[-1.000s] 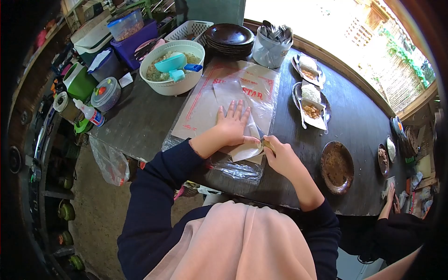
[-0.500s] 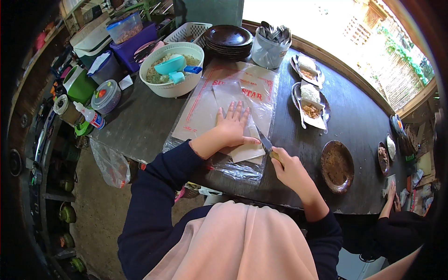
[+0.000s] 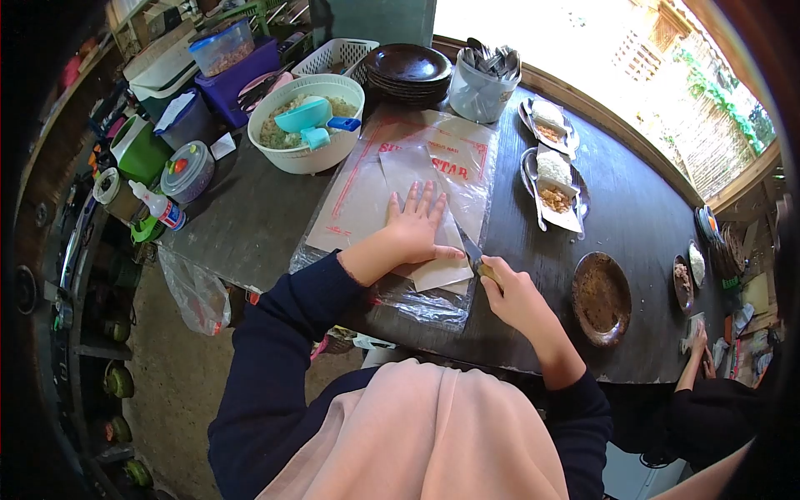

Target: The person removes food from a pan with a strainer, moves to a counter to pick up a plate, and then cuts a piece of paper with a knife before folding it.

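My left hand (image 3: pixel 416 227) lies flat with spread fingers on a folded sheet of brown wrapping paper (image 3: pixel 404 172). My right hand (image 3: pixel 518 293) grips the handle of a knife (image 3: pixel 473 253), its blade at the paper's right edge beside my left thumb. Most of the blade's tip is hidden by the paper. Beneath lies a stack of brown food paper with red print (image 3: pixel 350 204), in a clear plastic wrapper (image 3: pixel 433 310) that sticks out at the front.
Behind the paper stand a white tub of food with a turquoise scoop (image 3: pixel 329 158), stacked brown plates (image 3: pixel 408 65) and a cutlery bucket (image 3: pixel 483 92). To the right are plates with rice (image 3: pixel 553 167) and a brown oval plate (image 3: pixel 602 298). Another person's hand (image 3: pixel 698 340) is at the far right.
My right hand has shifted slightly left and up with the knife, and less of the blade shows. My left hand stays pressed on the paper.
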Demonstrator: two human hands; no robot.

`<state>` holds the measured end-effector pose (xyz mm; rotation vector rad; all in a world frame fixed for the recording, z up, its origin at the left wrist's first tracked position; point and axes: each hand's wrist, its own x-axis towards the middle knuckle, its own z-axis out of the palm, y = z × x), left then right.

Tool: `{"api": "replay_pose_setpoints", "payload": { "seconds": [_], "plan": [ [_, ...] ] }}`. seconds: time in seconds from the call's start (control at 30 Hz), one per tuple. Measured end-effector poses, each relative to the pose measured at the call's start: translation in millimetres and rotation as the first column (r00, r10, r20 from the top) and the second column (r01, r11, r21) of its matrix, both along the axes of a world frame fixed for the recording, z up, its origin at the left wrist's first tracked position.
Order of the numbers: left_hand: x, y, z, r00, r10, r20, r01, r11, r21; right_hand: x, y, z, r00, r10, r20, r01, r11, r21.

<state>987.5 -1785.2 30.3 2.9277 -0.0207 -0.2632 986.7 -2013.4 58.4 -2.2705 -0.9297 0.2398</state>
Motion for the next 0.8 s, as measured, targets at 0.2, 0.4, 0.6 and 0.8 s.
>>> {"api": "replay_pose_setpoints", "payload": {
  "seconds": [0.2,0.4,0.6,0.8],
  "plan": [
    [0.2,1.0,0.0,1.000,-0.011,-0.001,0.011,1.000,-0.004,13.1,13.3,-3.2,0.999,0.014,0.029,-0.014,1.000,-0.010],
    [0.0,-0.2,2.9,1.000,-0.015,-0.014,0.015,1.000,0.013,30.0,26.6,-5.7,0.998,0.045,0.033,-0.044,0.999,-0.017],
    [0.2,0.2,1.6,1.000,-0.020,-0.004,0.020,1.000,0.023,43.6,39.2,-11.0,0.998,0.048,0.044,-0.047,0.999,-0.022],
    [-0.7,-0.1,2.9,1.000,-0.023,0.001,0.023,1.000,0.021,48.5,44.9,-14.4,0.998,0.047,0.036,-0.047,0.999,-0.017]
  ]
}}
